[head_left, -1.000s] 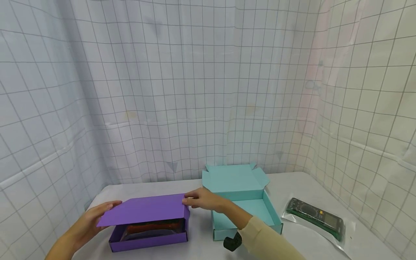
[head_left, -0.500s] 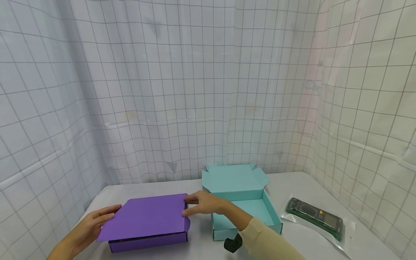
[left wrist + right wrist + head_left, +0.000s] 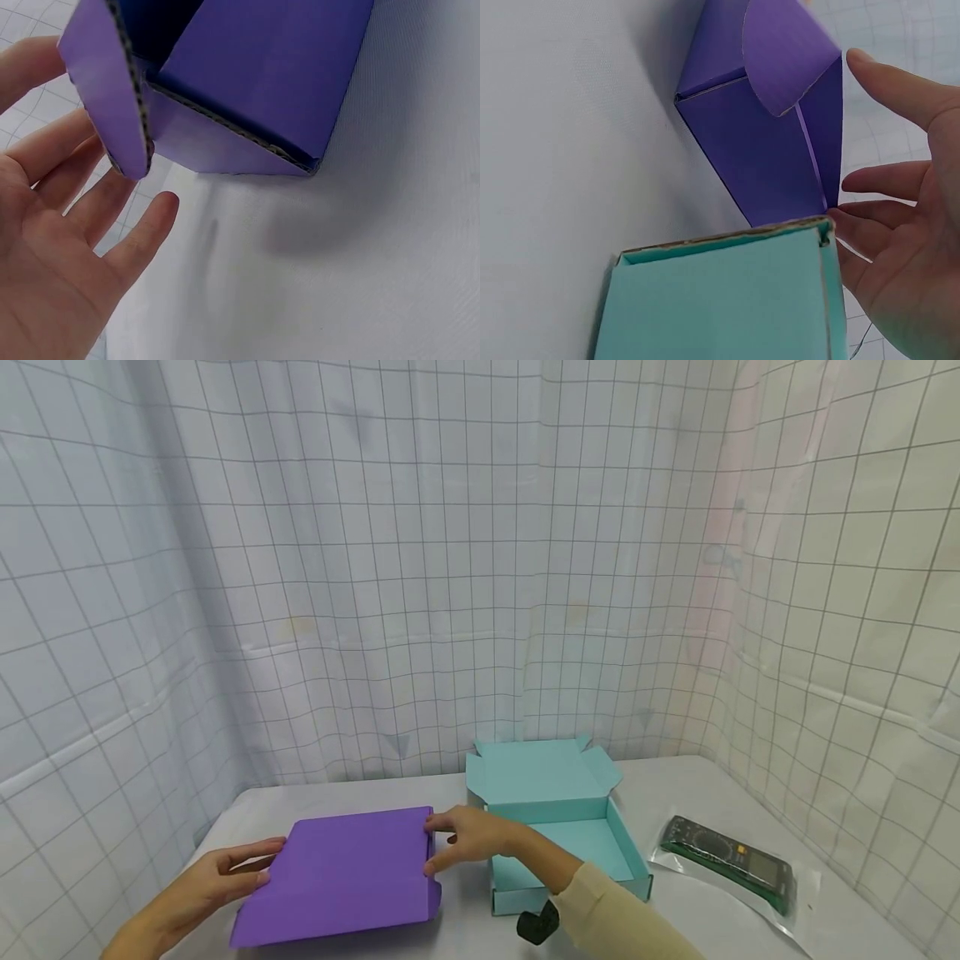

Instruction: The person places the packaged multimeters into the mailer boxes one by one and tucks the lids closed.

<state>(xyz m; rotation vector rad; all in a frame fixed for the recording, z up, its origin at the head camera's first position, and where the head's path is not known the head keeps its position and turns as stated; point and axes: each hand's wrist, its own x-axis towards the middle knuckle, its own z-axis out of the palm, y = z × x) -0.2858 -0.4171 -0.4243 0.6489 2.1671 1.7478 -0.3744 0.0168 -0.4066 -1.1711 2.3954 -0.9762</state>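
Purple card box (image 3: 750, 142) sits left of the teal box (image 3: 521, 902) on white cloth (image 3: 652, 781). Lid (image 3: 352, 852) lies over it, rounded right ear (image 3: 787, 60) hanging outside the wall. Left hand (image 3: 202, 889) and right hand (image 3: 476, 842) flank the lid, both spread wide, neither clenching; likely to guide both sides evenly. Cut edges look corrugated, faces matt. Teal lid (image 3: 543, 772) tipped back. Meter (image 3: 731, 860) in glossy clear bag (image 3: 806, 893), far right.
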